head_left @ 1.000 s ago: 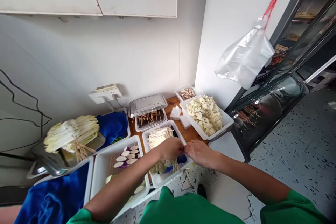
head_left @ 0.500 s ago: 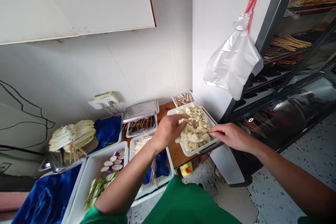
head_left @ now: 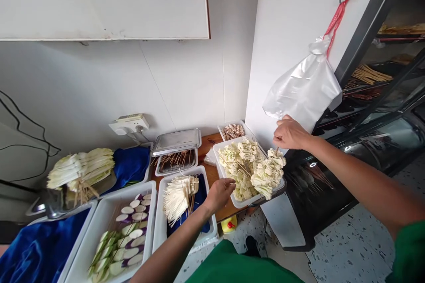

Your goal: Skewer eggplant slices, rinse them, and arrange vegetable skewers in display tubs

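Observation:
My right hand (head_left: 289,133) is raised over the right side of a white tray (head_left: 237,203), closed around the stick ends of a bunch of cauliflower skewers (head_left: 268,174). Pale florets hang below my fist, over the tray's right edge. More cauliflower skewers (head_left: 232,158) lie in the tray, their sticks pointing inward. At the tray's left rim is my left hand (head_left: 219,193), its fingers curled and the fingertips close together beside the florets. Whether anything sits between those fingertips is hidden.
Left of the cauliflower are trays of enoki skewers (head_left: 181,199) and eggplant skewers (head_left: 136,216). A lidded metal tray (head_left: 177,142) stands behind. A plastic bag (head_left: 303,88) hangs beside a dark skewer cabinet (head_left: 361,141). Below sits a yellow container (head_left: 229,224).
My right hand has risen with the bunch of cauliflower skewers, which now hangs at the tray's right. My left hand has dropped from above the florets to the left rim. The view has shifted.

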Action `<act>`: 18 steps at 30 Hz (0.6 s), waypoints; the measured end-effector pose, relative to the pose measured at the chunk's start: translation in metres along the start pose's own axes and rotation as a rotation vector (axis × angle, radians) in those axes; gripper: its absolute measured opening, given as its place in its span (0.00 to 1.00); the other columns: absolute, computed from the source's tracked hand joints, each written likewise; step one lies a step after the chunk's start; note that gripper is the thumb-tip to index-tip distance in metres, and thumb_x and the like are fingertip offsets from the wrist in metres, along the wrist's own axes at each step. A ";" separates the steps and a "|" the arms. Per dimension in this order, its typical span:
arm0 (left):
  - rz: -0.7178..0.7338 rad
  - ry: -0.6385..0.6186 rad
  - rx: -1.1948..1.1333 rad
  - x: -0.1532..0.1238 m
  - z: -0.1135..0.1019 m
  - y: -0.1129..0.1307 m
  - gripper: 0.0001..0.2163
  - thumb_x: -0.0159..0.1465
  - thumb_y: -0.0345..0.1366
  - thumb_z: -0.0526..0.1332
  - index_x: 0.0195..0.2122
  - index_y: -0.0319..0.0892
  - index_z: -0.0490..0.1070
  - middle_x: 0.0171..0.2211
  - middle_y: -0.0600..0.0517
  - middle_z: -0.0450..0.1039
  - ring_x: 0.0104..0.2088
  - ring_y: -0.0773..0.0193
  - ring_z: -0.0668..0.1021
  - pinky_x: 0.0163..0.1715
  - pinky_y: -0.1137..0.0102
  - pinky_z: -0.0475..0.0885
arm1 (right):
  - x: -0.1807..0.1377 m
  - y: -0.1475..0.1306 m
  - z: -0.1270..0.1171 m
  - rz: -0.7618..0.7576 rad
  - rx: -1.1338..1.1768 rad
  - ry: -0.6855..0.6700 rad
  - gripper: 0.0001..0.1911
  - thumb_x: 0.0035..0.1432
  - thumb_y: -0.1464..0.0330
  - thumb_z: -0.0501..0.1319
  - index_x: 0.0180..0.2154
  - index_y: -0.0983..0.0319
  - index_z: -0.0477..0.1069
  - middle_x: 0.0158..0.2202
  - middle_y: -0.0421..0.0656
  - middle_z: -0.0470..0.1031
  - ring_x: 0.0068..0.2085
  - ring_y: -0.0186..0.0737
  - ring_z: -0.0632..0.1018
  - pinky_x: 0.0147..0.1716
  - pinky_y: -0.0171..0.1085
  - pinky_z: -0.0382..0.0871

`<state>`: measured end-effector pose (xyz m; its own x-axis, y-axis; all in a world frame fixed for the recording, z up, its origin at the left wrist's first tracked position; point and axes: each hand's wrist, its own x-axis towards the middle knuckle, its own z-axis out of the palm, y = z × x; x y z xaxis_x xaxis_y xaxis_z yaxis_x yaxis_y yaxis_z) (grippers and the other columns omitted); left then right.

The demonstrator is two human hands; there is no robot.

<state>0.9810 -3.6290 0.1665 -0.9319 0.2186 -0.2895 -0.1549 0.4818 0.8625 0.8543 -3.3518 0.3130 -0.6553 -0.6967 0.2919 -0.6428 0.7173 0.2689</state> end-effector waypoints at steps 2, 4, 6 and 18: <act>-0.001 0.008 -0.066 0.002 0.004 -0.008 0.18 0.64 0.45 0.54 0.44 0.37 0.74 0.38 0.47 0.78 0.14 0.72 0.68 0.15 0.74 0.64 | 0.019 -0.003 0.000 -0.104 0.032 -0.021 0.17 0.42 0.72 0.53 0.09 0.61 0.48 0.10 0.36 0.48 0.23 0.33 0.54 0.39 0.40 0.54; -0.035 0.041 -0.158 0.005 0.004 -0.015 0.19 0.64 0.48 0.54 0.40 0.36 0.74 0.38 0.46 0.78 0.14 0.73 0.67 0.14 0.73 0.64 | 0.041 -0.009 0.001 -0.200 0.094 -0.030 0.18 0.42 0.72 0.53 0.10 0.61 0.47 0.10 0.35 0.47 0.23 0.33 0.53 0.40 0.41 0.53; -0.089 0.113 -0.250 0.008 0.003 -0.020 0.21 0.63 0.51 0.54 0.39 0.36 0.73 0.37 0.45 0.78 0.13 0.73 0.65 0.14 0.73 0.63 | 0.063 -0.018 0.007 -0.301 0.164 -0.039 0.18 0.44 0.73 0.53 0.10 0.61 0.46 0.11 0.35 0.47 0.23 0.32 0.52 0.40 0.41 0.53; -0.245 0.323 -0.368 -0.016 0.040 -0.016 0.32 0.60 0.65 0.51 0.42 0.38 0.73 0.33 0.47 0.76 0.14 0.71 0.67 0.13 0.73 0.61 | 0.138 -0.081 0.067 -0.797 0.429 -0.186 0.19 0.43 0.74 0.54 0.10 0.62 0.46 0.10 0.36 0.55 0.24 0.32 0.55 0.44 0.42 0.54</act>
<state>1.0111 -3.6068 0.1404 -0.8985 -0.1625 -0.4079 -0.4305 0.1440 0.8910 0.7899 -3.5067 0.2700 0.0148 -0.9999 0.0040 -0.9988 -0.0150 -0.0468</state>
